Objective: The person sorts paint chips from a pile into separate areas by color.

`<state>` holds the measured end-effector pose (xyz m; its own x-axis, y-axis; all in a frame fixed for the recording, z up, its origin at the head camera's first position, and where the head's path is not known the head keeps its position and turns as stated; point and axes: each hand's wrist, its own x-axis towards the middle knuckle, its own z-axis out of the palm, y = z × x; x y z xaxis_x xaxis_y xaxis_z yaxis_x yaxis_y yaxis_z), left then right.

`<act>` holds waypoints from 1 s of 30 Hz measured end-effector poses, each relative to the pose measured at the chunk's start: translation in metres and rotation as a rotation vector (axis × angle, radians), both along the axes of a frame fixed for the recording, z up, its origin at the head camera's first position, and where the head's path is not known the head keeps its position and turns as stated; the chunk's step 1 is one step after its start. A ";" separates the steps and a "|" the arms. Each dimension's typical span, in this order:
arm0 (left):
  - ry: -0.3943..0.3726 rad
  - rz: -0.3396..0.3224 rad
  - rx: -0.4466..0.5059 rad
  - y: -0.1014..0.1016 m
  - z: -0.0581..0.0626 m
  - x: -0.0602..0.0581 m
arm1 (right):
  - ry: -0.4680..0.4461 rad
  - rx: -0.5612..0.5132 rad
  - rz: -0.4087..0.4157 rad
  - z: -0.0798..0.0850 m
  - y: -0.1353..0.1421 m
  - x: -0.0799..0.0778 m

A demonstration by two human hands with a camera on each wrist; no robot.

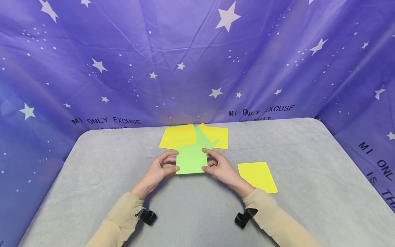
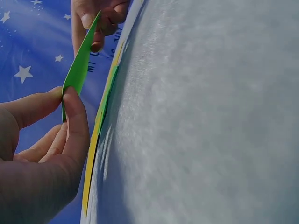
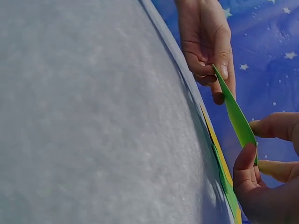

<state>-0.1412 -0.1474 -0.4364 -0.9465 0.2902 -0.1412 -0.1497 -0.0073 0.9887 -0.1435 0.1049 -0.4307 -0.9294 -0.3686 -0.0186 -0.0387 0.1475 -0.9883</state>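
Note:
Both hands hold a light green square card (image 1: 191, 159) raised over the middle of the table. My left hand (image 1: 159, 167) pinches its left edge between thumb and fingers, and my right hand (image 1: 222, 167) pinches the right edge the same way. Seen edge-on in the left wrist view, the green card (image 2: 79, 67) is clear of the table and bends slightly. Just beyond it lie overlapping yellow cards (image 1: 179, 136) and green pieces (image 1: 202, 137), partly hidden behind the held card. One yellow card (image 1: 257, 176) lies by my right wrist.
A grey fabric-covered table (image 1: 102, 171) spreads beneath the hands. Purple cloth (image 1: 185, 44) with white stars hangs behind and along both sides. Black wrist mounts (image 1: 147, 216) sit below the beige sleeves (image 1: 118, 219).

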 end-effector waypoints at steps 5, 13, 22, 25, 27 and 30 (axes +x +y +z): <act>0.010 0.007 -0.018 -0.010 0.001 0.011 | 0.049 0.008 0.036 0.001 -0.007 0.005; 0.054 -0.007 -0.110 -0.035 0.002 0.025 | 0.184 0.117 0.068 0.003 -0.025 0.011; 0.114 -0.035 -0.178 -0.067 0.003 0.036 | 0.239 0.187 0.156 0.003 -0.051 0.015; 0.145 -0.039 -0.210 -0.076 0.003 0.040 | 0.246 0.220 0.188 0.004 -0.060 0.015; 0.158 -0.032 -0.239 -0.082 0.004 0.041 | 0.252 0.247 0.208 0.003 -0.066 0.015; 0.164 -0.039 -0.294 -0.091 0.005 0.044 | 0.259 0.290 0.239 0.003 -0.073 0.015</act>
